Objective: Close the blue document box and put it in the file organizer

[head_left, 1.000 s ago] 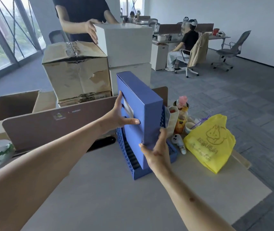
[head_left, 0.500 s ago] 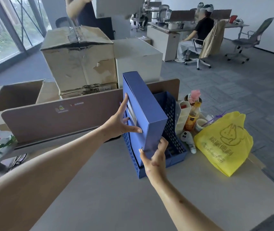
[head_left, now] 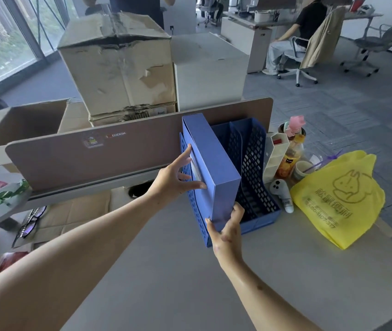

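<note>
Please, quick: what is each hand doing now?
Left hand: open, fingers against the blue document box.
Right hand: gripping the box's lower front corner.

Bare desk [head_left: 166, 271] nearside; yellow bag [head_left: 340, 199], perhaps bottles, crowding organizer's [head_left: 254, 173] right.

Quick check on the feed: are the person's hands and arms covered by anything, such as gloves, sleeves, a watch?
Nothing shows: the left hand and right hand are bare, no gloves or rings visible. Both forearms are bare too, with no sleeves, watch or bands as far as the frame reaches.
</note>
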{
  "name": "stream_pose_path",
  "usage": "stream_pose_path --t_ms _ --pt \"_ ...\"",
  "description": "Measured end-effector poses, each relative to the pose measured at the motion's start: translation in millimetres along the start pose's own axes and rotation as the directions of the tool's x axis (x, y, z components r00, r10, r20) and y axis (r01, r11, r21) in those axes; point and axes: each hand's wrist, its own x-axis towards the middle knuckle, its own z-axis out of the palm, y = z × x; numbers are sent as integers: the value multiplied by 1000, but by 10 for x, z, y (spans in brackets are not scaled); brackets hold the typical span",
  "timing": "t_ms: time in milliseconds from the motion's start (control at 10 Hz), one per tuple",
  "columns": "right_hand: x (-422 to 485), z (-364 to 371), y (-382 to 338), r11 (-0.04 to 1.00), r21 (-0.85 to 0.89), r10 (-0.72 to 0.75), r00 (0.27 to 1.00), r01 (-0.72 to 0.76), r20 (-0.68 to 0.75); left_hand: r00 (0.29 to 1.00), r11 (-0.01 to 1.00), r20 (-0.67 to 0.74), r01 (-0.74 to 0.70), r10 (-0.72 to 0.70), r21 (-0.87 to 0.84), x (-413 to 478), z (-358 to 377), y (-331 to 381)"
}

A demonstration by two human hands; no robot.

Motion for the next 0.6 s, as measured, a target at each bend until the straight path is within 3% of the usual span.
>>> stream_pose_path --t_ms 400,500,600 --pt "15 -43 -77 984 -157 86 996 -82 21 995 996 33 90 -90 13 -137 -1 104" --pt "95 -135 -83 980 -153 143 984 -126 104 996 996 27 84 -85 15 -199 -50 148" --pt "91 -361 -476 999 3 38 993 -38 109 993 993 1 116 -116 25 -344 -162 149"
